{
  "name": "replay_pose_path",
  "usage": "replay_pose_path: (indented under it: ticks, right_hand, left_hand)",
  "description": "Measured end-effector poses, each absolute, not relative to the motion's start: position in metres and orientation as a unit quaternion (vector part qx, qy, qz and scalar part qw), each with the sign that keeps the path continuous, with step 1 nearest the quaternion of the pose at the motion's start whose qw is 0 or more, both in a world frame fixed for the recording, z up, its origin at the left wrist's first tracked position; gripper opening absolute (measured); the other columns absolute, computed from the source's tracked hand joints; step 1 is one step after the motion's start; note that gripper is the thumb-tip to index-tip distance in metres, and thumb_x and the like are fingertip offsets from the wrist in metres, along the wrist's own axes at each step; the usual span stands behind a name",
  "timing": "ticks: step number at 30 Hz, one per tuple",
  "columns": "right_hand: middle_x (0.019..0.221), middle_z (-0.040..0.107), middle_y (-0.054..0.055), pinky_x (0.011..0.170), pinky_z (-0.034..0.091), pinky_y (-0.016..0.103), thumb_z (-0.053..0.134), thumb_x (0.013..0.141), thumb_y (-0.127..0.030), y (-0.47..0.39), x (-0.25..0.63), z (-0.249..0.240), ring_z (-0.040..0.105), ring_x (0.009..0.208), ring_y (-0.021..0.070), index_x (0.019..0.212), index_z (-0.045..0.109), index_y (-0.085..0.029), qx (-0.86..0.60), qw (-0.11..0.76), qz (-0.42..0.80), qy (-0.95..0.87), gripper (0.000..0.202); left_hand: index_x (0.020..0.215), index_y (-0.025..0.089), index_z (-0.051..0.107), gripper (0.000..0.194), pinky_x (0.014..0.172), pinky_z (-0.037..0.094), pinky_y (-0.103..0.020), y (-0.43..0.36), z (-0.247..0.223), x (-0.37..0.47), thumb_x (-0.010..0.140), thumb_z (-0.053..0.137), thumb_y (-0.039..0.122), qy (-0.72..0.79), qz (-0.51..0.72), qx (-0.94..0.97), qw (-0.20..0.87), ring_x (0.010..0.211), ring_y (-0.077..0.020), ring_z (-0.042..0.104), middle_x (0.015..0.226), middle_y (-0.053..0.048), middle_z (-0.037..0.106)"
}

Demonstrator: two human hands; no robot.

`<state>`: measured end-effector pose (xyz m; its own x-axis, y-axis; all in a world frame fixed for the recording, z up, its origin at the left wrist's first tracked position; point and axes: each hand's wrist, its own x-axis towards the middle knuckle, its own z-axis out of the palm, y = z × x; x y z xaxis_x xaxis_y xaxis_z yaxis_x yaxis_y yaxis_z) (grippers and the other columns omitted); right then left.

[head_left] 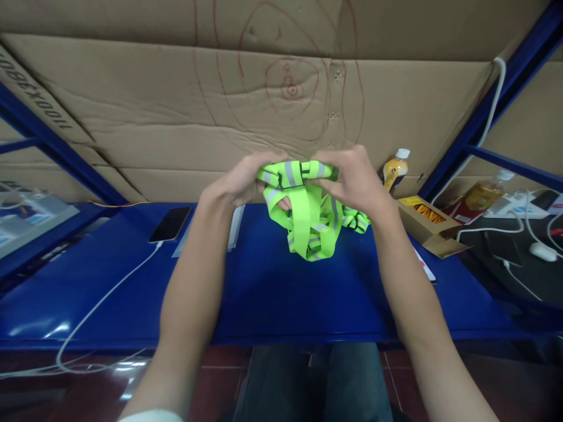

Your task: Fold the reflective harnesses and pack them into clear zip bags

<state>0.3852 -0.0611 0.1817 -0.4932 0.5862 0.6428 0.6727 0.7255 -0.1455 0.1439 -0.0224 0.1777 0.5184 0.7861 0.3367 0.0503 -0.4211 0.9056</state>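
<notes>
A neon strap vest (308, 214) is held above a blue table (281, 293).
Its top band, lying left to right, is pinched by the fingers of the left hand (240, 179) and right hand (352, 176); loops hang down to the tabletop. Cardboard (176, 117) is stacked behind.

Blue table (272, 299), phone (170, 224), white cable (109, 293), cardboard box (428, 225), bottle (394, 170)

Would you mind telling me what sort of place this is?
Probably a workshop or storeroom packing bench: a blue metal shelf backed with cardboard, a reflective safety vest in both hands, and an open carton alongside.
</notes>
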Motion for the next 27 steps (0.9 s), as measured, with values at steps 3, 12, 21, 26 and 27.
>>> replay_pose_path:
  ticks: [3,12,21,26,27]
  right_hand:
    - [0.103,0.077,0.010,0.096,0.048,0.044,0.062,0.095,-0.019,-0.059,0.379,0.178,0.068,0.101,0.0306,0.105,0.075,-0.020,-0.370,0.359,-0.110,-0.850,0.016]
    - [0.137,0.073,0.013,0.108,0.054,0.047,0.079,0.092,-0.060,-0.053,0.391,0.179,0.068,0.122,0.0320,0.137,0.069,-0.020,-0.291,0.397,0.046,-0.869,0.061]
    - [0.080,0.064,0.000,0.062,0.045,0.027,0.088,0.079,-0.075,-0.052,0.401,0.178,0.053,0.073,0.0151,0.096,0.072,-0.020,-0.285,0.408,0.273,-0.824,0.060]
    - [0.083,0.065,0.001,0.064,0.047,0.029,0.089,0.078,-0.074,-0.057,0.400,0.182,0.055,0.075,0.0160,0.099,0.074,-0.020,-0.280,0.427,0.280,-0.813,0.061]
    - [0.084,0.066,0.002,0.065,0.048,0.029,0.088,0.079,-0.075,-0.057,0.400,0.183,0.056,0.076,0.0165,0.099,0.074,-0.020,-0.280,0.430,0.275,-0.813,0.060]
  left_hand:
    - [0.076,0.015,0.072,0.038,0.058,0.058,-0.034,-0.023,0.181,0.140,0.081,0.081,0.052,0.271,0.362,0.711,0.539,0.058,-0.0211,0.068,0.069,-0.006,0.067]
    - [0.102,0.017,0.082,0.041,0.073,0.059,-0.030,-0.019,0.181,0.132,0.067,0.100,0.030,0.250,0.476,0.750,0.386,0.090,-0.0235,0.073,0.101,-0.007,0.077]
    - [0.126,0.025,0.076,0.059,0.096,0.058,-0.036,-0.029,0.176,0.148,0.081,0.096,0.057,0.146,0.463,0.813,0.323,0.118,-0.0297,0.070,0.126,-0.007,0.074]
    - [0.129,0.026,0.075,0.068,0.104,0.057,-0.039,-0.027,0.175,0.150,0.082,0.087,0.074,0.117,0.452,0.813,0.347,0.129,-0.0340,0.068,0.137,-0.010,0.073]
    - [0.128,0.026,0.075,0.068,0.104,0.056,-0.039,-0.026,0.175,0.150,0.084,0.084,0.077,0.122,0.458,0.810,0.345,0.131,-0.0343,0.067,0.138,-0.010,0.073]
